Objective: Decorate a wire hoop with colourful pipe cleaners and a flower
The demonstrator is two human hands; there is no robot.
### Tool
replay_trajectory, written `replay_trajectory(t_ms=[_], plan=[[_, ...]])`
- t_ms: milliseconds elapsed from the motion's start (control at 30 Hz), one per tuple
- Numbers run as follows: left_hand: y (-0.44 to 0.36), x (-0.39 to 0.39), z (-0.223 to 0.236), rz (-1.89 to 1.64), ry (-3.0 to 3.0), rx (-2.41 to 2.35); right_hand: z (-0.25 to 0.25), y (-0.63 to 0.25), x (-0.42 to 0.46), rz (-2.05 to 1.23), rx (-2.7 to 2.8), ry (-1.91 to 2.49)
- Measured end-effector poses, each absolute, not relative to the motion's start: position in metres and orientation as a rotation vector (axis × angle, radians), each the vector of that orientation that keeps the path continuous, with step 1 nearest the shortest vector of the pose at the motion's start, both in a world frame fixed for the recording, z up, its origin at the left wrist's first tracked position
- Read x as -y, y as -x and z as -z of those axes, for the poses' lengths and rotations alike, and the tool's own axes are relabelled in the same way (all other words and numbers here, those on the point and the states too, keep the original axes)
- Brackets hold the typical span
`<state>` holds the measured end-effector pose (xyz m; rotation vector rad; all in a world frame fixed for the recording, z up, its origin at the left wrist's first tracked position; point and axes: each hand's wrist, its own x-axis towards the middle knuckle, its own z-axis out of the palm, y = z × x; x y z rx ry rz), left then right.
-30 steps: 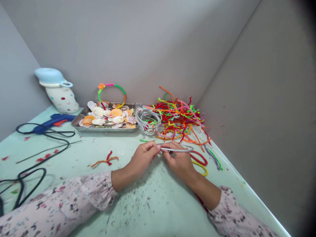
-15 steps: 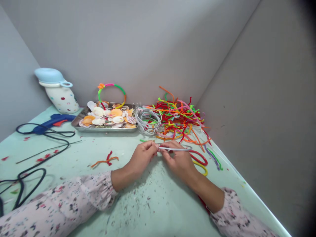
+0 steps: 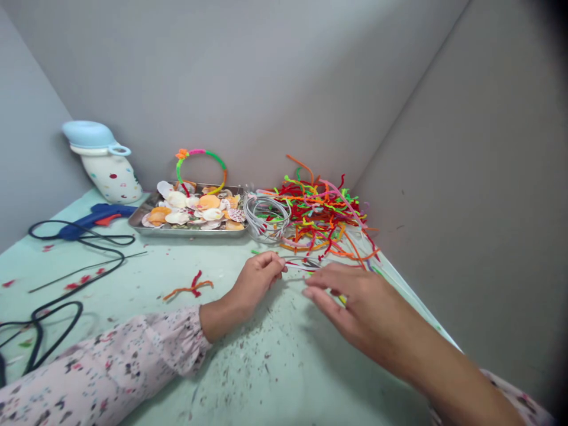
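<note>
My left hand is pinched shut on a thin grey wire hoop, holding its left end above the table. My right hand is in front of the hoop and hides its right part. Its thumb and forefinger are slightly apart, and I see nothing clearly gripped between them. A faint grey strand runs close to these fingertips; whether it touches them I cannot make out. Behind the hands lies a coil of grey wire, beside a tangled heap of coloured pipe cleaners. A bit of yellow shows below my right fingers.
A metal tray holds seashells and a pipe-cleaner ring. On the left are a bottle, a blue glue gun and a looping black cord. Orange and red pipe-cleaner pieces lie left of my hands. Walls enclose the table.
My right hand has moved back toward me and to the right, away from the hoop, and its fingers have parted. My left hand stays almost in place, still pinching the hoop.
</note>
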<state>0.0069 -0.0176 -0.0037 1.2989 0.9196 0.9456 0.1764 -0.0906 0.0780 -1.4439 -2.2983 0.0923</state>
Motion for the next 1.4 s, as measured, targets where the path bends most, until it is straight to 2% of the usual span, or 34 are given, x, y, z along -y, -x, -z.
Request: replay_trajectory(t_ms=[133,400,667,833,1067,1233,1400], plan=[[-0.008,0.019,-0.001,-0.928,-1.348,-0.905,-0.077,-0.188,0.067,-0.017,2.114,1.431],[-0.009,0.022,-0.006,-0.913,-1.453,-0.92,-0.047,-0.196,0.039,-0.654,2.123,1.477],[-0.01,0.023,-0.003,-0.904,-1.478,-0.909,-0.035,-0.191,0.037,-0.814,2.048,1.537],[-0.009,0.023,-0.002,-0.903,-1.467,-0.907,-0.034,-0.19,0.037,-0.695,2.013,1.355],[-0.009,0.021,-0.001,-0.906,-1.472,-0.891,-0.049,-0.189,0.04,-0.316,2.106,1.185],[-0.009,0.022,0.0,-0.898,-1.477,-0.89,-0.054,-0.193,0.041,-0.139,2.073,1.203],[-0.009,0.022,0.001,-0.928,-1.471,-0.88,-0.049,-0.2,0.037,-0.254,2.043,1.372]])
